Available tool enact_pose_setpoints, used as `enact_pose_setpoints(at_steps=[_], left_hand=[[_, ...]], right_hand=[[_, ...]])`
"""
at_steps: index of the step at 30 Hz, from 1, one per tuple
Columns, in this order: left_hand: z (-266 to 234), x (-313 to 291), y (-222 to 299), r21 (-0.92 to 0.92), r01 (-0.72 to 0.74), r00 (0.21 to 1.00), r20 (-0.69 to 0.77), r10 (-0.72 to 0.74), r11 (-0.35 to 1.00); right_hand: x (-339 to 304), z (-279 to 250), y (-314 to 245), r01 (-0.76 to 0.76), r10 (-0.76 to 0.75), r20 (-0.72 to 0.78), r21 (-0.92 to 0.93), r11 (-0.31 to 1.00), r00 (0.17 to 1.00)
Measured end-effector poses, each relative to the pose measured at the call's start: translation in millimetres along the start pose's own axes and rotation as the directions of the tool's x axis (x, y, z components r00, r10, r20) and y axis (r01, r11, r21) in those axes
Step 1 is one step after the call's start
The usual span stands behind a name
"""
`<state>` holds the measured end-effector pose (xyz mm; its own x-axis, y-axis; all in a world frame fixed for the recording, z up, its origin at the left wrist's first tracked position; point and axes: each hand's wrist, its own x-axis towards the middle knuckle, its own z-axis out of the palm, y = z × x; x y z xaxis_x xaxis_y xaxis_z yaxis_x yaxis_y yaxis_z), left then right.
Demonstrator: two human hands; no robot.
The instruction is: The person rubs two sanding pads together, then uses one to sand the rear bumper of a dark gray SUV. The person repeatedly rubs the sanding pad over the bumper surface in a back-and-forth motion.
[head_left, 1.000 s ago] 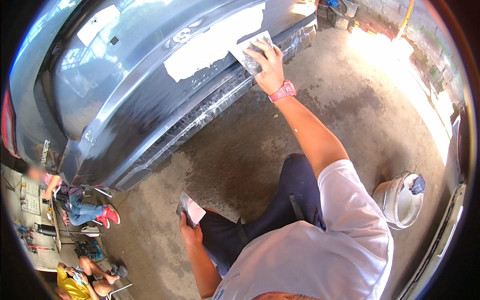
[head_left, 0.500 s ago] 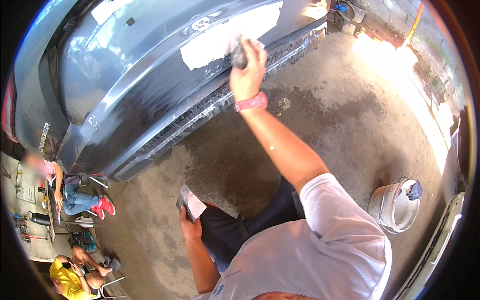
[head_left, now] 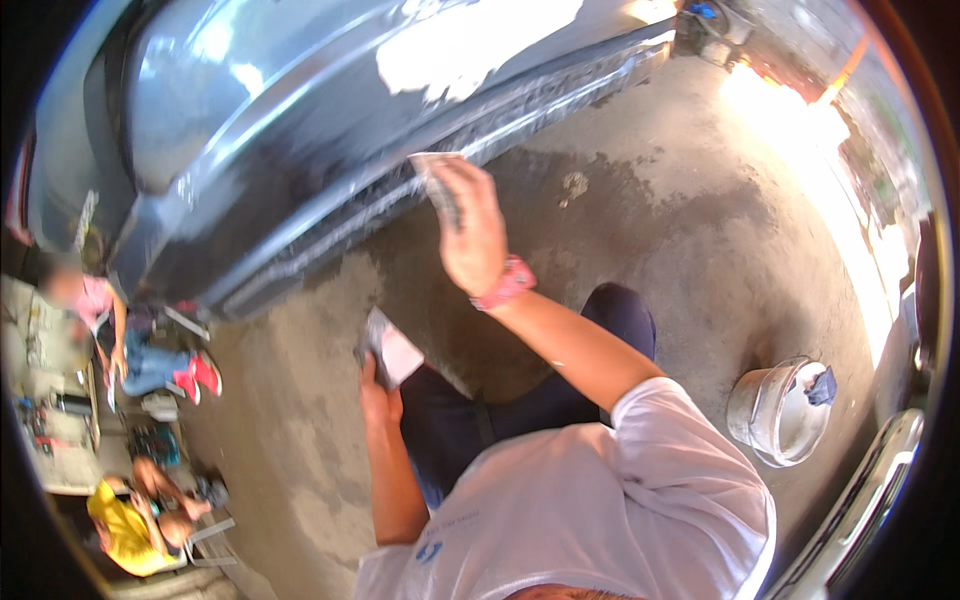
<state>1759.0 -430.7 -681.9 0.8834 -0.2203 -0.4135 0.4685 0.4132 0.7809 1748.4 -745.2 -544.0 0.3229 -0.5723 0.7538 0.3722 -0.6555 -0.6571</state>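
My left hand (head_left: 379, 396) is closed on a flat grey plate with a pale pinkish face (head_left: 400, 357), held low beside my left knee. Out in front, my right hand (head_left: 474, 230) grips a thin grey flat piece with a pale front edge (head_left: 436, 181); motion blurs it and I cannot tell its exact kind. That hand is in front of the lower edge of a dark blue-grey car's rear panel (head_left: 330, 150); contact cannot be made out. A bright white, ragged-edged patch (head_left: 470, 50) covers part of the panel above it.
A whitish bucket (head_left: 760, 410) with a dark cloth on its rim stands at right, near a long pale car part (head_left: 850, 510). At left sit a person in pink (head_left: 95, 300) and another in yellow (head_left: 125, 530). The concrete floor (head_left: 300, 430) has damp patches.
My right hand has come down and slightly left, away from the white patch, with the grey piece still in it. My left hand has risen slightly. The view has tilted downward.
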Motion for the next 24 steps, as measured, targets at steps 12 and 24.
enact_pose_setpoints(at_steps=[12, 24], left_hand=[[132.3, -55.0, 5.3, 0.617, -0.367, 0.921, 0.347, 0.179, 0.696], [123.2, -27.7, -3.9, -0.067, 0.094, 0.983, 0.163, -0.082, 0.993]], right_hand=[[-86.8, -111.8, -54.2, 0.272, 0.123, 0.819, -0.322, 0.907, 0.560], [-76.3, -121.2, -83.1, -0.016, 0.062, 0.864, -0.062, 0.998, 0.500]])
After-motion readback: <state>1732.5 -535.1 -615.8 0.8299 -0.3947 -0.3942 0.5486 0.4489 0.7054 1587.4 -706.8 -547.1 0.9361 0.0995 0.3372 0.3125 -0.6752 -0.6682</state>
